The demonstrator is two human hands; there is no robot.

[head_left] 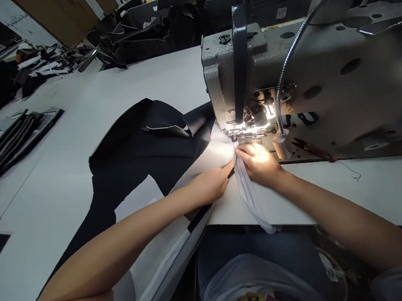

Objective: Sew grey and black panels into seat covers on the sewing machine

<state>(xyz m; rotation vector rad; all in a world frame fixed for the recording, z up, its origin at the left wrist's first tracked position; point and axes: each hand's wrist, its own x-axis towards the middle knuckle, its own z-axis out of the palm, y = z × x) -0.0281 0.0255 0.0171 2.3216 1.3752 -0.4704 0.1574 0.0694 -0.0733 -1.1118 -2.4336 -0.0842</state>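
Items counted at the station: one left hand [208,185], one right hand [259,164], one sewing machine [320,82], one gooseneck lamp [288,66], one pair of thread snips [313,148], one white strip [249,200], one black panel [143,159]

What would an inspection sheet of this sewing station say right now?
surface: white table, loose thread on it
job's things: sewing machine, dark fabric, white mesh, white strip
clutter: snips beside machine; stacked dark pieces at left
hands: left hand on mesh; right hand on strip, near the presser foot
cables: nothing seen
surroundings: black fabric heaped beyond table
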